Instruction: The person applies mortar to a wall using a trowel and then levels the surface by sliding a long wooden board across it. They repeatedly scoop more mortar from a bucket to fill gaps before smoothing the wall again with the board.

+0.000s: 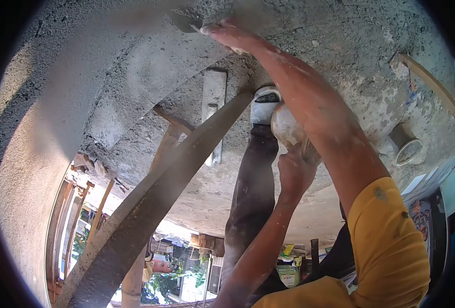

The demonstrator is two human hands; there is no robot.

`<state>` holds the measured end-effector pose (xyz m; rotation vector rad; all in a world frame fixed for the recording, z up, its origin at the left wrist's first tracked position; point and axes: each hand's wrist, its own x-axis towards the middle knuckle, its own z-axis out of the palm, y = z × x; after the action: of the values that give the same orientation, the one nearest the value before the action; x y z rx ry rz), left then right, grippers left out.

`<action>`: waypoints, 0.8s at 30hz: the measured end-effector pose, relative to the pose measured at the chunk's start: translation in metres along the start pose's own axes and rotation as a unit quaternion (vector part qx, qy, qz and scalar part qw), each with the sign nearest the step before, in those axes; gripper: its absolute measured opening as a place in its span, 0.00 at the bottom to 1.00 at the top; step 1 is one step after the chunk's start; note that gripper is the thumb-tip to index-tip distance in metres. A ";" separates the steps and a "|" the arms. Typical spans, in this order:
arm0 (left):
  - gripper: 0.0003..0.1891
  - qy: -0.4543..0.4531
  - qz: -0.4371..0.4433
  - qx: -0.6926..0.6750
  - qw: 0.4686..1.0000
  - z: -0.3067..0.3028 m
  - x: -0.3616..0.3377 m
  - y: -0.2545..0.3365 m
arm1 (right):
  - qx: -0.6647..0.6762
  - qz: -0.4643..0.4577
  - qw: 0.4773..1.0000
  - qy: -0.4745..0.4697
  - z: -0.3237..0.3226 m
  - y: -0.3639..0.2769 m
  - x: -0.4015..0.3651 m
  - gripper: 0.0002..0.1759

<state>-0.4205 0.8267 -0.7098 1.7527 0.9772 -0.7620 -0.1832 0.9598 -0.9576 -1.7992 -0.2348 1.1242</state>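
Observation:
My right hand reaches to the top of the view, fingers closed on a trowel. The trowel's grey blade is against the rough grey mortar surface, and its handle is mostly hidden in my grip. Lower down, my left hand is closed on the edge or handle of a round, pale, mortar-smeared container. My right forearm covers part of that container, so its contents cannot be seen. Close beside it is my shoe. A long whitish float lies to the left of the shoe.
A thick grey beam runs diagonally across the left half. Behind it is a wooden-handled tool, partly hidden. A small bucket lies tipped at right, below a curved wooden strip. A rough wall stands at far left.

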 end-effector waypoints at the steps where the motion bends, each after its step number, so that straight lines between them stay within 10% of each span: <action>1: 0.12 -0.001 -0.009 0.007 1.000 0.000 -0.002 0.001 | 0.053 0.101 0.993 -0.022 -0.027 -0.008 -0.008 0.29; 5: 0.10 0.003 -0.030 0.023 0.999 -0.005 -0.006 0.011 | 0.144 0.306 0.934 0.112 -0.146 -0.042 -0.067 0.28; 7: 0.11 0.004 -0.029 0.035 0.999 -0.002 -0.008 0.005 | 0.226 0.259 0.936 0.075 -0.188 -0.020 -0.084 0.34; 12: 0.11 0.019 -0.041 0.024 0.999 0.009 -0.009 -0.006 | -0.010 0.275 0.961 -0.005 -0.242 -0.121 -0.189 0.40; 15: 0.10 0.032 -0.020 0.032 0.999 0.015 -0.008 -0.008 | 0.036 0.190 0.957 0.214 -0.245 -0.020 -0.258 0.26; 19: 0.12 0.041 0.017 0.078 0.996 0.025 -0.006 -0.010 | 0.223 0.307 0.855 0.354 -0.220 0.014 -0.410 0.26; 24: 0.11 0.051 0.007 0.128 0.990 0.044 -0.007 -0.025 | 0.267 0.449 0.790 0.322 -0.159 0.027 -0.582 0.22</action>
<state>-0.4483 0.7891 -0.7302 2.0353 0.9681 -0.8245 -0.3922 0.5047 -0.6197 -1.6322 1.3495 0.9319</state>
